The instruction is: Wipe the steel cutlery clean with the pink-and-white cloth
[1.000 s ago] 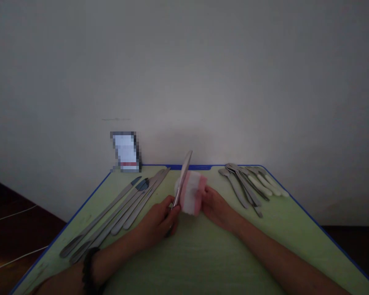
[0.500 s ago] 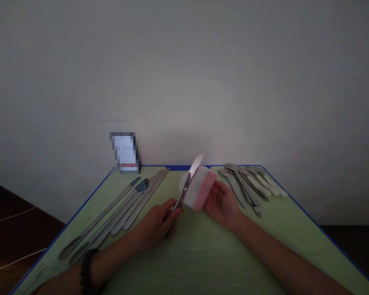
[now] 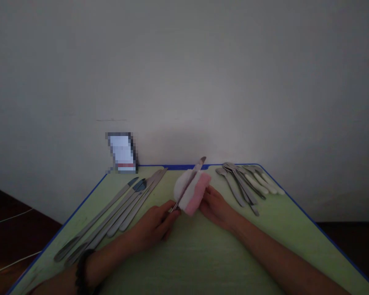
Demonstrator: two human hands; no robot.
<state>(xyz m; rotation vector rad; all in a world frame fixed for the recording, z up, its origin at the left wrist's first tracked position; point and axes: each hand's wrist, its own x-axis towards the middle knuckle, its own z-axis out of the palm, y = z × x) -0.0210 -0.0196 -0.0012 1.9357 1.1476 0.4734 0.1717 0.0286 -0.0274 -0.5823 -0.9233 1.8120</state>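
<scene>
My left hand [image 3: 155, 223] is closed round the handle of a steel table knife [image 3: 189, 183], whose blade slants up and to the right. My right hand [image 3: 214, 207] grips a pink and white cloth [image 3: 194, 192] that is folded around the lower part of the blade. Both hands hover just over the middle of a light green table [image 3: 203, 254] with a blue edge.
Several steel knives [image 3: 123, 211] lie in a row on the table's left side. A heap of spoons and white-handled cutlery [image 3: 249, 182] lies at the back right. A blurred-out white card [image 3: 121, 151] stands at the back left against the pale wall. Dark floor lies beyond both table sides.
The knife blade has tipped from near upright to slanting right. The cloth in my right hand slid up the blade and then back down toward the handle.
</scene>
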